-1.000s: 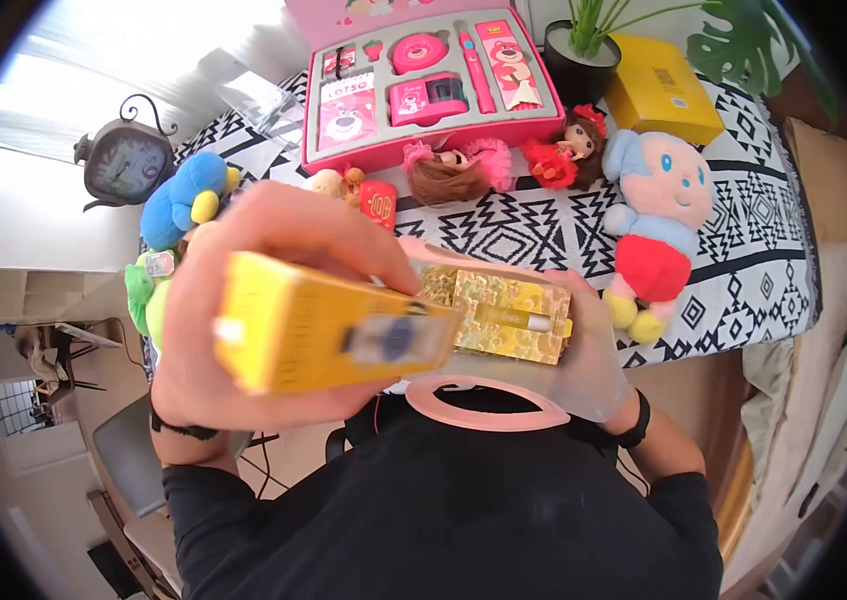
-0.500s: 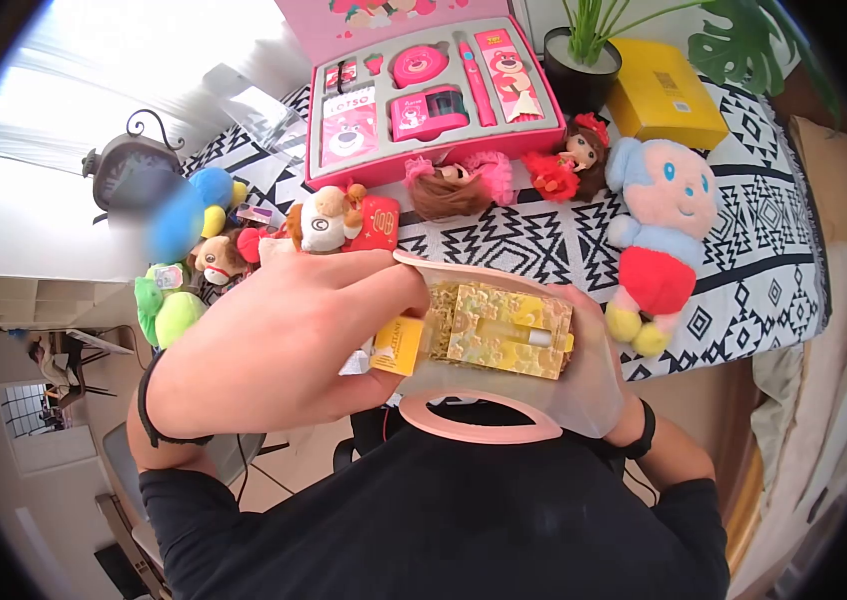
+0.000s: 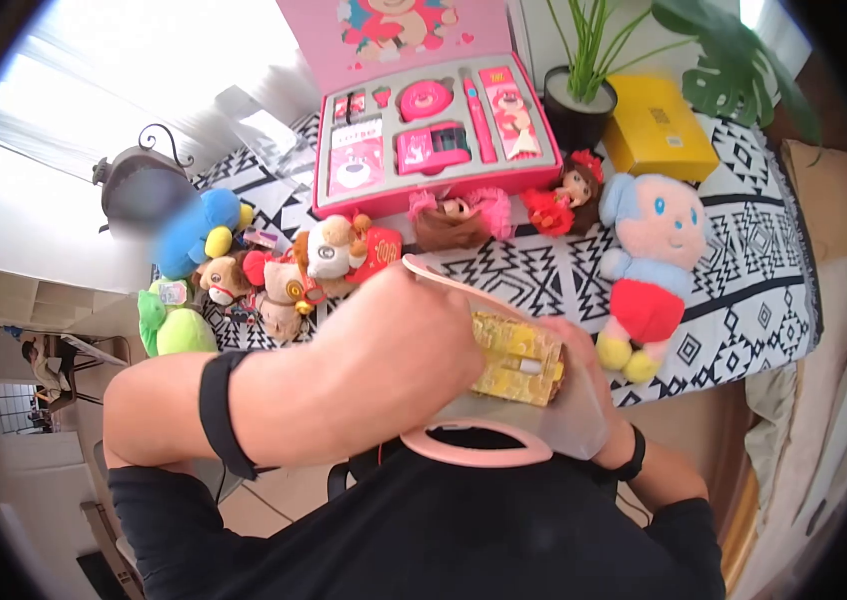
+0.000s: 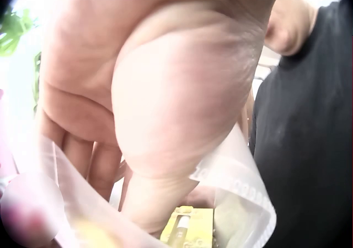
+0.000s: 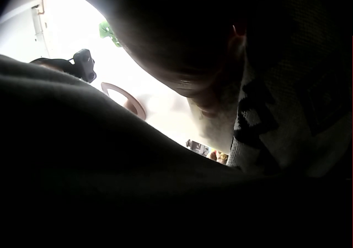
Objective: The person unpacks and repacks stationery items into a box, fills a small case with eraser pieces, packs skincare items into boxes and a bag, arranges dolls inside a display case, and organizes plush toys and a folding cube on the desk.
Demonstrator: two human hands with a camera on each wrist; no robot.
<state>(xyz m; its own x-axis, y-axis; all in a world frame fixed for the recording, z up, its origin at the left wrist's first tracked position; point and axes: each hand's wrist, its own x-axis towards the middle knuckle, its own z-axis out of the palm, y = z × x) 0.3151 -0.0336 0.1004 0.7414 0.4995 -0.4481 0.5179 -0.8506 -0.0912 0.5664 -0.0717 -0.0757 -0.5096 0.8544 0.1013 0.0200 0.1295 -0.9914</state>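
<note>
In the head view a translucent bag with pink handles hangs before my chest. Inside it a gold patterned box shows a small white-capped vial through its window. My left hand reaches down into the bag's mouth, back of the hand up. The left wrist view has its fingers and thumb pointing down past the bag's edge, around a white sliver, with blurred yellow below; the small yellow carton it pinches is mostly hidden. My right hand grips the bag's far right side; in the right wrist view it is mostly dark.
On the patterned cloth lie an open pink gift set, two dolls, several plush toys and a large plush at right. A potted plant and a yellow box stand behind. A clock is at left.
My left hand has brought the small yellow carton from in front of the camera down and rightward into the bag, where it has dropped out of the head view. The right hand keeps hold of the bag.
</note>
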